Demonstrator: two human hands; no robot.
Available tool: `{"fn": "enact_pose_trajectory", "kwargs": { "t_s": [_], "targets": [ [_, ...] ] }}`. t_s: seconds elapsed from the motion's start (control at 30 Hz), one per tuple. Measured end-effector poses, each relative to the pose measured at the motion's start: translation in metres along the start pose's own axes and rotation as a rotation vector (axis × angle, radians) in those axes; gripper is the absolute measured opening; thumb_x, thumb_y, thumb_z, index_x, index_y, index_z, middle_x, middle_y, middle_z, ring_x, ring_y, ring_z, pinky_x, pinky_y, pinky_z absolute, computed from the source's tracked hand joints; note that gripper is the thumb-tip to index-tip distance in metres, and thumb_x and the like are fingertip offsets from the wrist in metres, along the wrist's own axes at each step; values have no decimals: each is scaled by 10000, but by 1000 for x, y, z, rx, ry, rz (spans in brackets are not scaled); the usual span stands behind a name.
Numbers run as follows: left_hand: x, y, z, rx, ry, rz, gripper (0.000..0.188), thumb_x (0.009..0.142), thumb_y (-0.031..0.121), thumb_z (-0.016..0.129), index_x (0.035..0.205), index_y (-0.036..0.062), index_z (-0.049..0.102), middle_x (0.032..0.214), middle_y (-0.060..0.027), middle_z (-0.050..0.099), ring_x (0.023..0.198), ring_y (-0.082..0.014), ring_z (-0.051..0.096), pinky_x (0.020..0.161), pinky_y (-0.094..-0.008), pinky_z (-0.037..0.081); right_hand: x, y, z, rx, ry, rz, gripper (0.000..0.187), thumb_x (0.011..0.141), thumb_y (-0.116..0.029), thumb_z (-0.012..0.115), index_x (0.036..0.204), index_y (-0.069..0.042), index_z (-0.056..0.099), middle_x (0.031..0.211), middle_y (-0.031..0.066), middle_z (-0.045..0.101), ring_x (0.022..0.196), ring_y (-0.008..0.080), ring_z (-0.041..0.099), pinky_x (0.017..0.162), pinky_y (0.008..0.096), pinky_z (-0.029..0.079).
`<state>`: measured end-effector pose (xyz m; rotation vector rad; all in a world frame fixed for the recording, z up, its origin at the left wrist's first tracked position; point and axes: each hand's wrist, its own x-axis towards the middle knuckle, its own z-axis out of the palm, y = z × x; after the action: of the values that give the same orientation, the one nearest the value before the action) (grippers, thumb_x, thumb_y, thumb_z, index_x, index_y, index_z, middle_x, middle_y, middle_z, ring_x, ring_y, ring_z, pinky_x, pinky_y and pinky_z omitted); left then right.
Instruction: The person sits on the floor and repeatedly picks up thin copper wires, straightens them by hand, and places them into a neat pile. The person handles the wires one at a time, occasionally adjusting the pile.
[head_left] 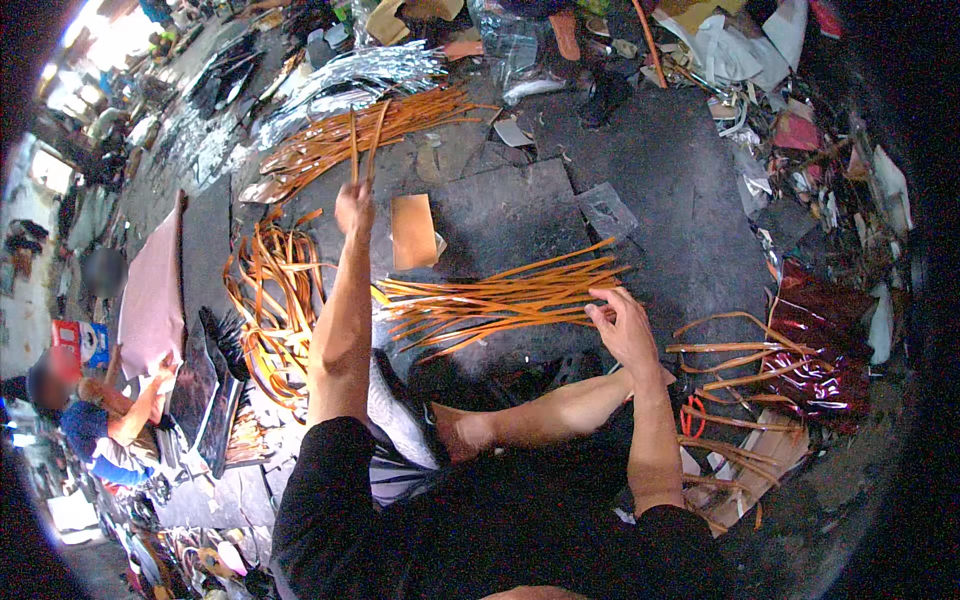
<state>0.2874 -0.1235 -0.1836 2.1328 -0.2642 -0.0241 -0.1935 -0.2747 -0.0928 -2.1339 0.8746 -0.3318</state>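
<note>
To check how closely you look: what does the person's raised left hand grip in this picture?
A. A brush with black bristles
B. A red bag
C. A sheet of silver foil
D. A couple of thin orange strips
D: the left hand is closed around thin orange strips that stick up from it, while the right hand touches the bundle of orange strips lying on the dark floor.

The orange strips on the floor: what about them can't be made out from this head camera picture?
- Head view: the left hand covers the lower ends of its raised orange strips.
- The right hand hides the ends of the strip bundle.
- The left strip pile is too tangled to count.
</note>
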Motion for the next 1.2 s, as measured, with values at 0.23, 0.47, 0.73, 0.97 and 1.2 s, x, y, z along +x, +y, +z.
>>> {"fn": "enact_pose_trajectory", "kwargs": {
  "t_s": [0.23,0.47,0.73,0.97,1.2],
  "targets": [
    [-128,215,-23,-239,-424,824,174,854,17,576,976,50,696,940,-113,709,845,-215,679,753,-328,523,-13,-25,-8,76,26,-146,255,871,-187,677,1058,-16,651,1090,141,645,892,262,661,824,364,514],
    [-257,213,-94,-333,-849,553,190,855,118,680,1014,20,644,909,-95,708,826,-181,672,728,-313,522,-20,-132,-12,-61,282,-560,484,812,-174,738,1222,-41,518,1261,156,545,1172,321,522,1018,425,395],
    [-271,196,-134,-564,-675,252,160,900,134,662,995,13,618,841,-4,636,786,-83,582,734,-248,481,-30,-171,15,284,102,-442,263,866,-113,686,1089,-25,578,992,132,664,917,241,655,824,338,501],
    [-273,192,-162,-881,-837,269,307,926,136,635,1196,-7,612,1064,-72,686,982,-108,626,891,-261,496,-44,-205,1,232,187,-556,243,817,-58,708,1038,-50,607,900,103,654,830,237,676,715,315,527],
    [-275,179,-162,-1118,-696,348,205,918,90,631,1095,-12,634,1022,-75,663,938,-132,630,856,-276,505,-44,-224,14,307,197,-659,183,827,-31,685,985,-33,594,846,84,627,738,189,624,658,297,497]
  ]
}}
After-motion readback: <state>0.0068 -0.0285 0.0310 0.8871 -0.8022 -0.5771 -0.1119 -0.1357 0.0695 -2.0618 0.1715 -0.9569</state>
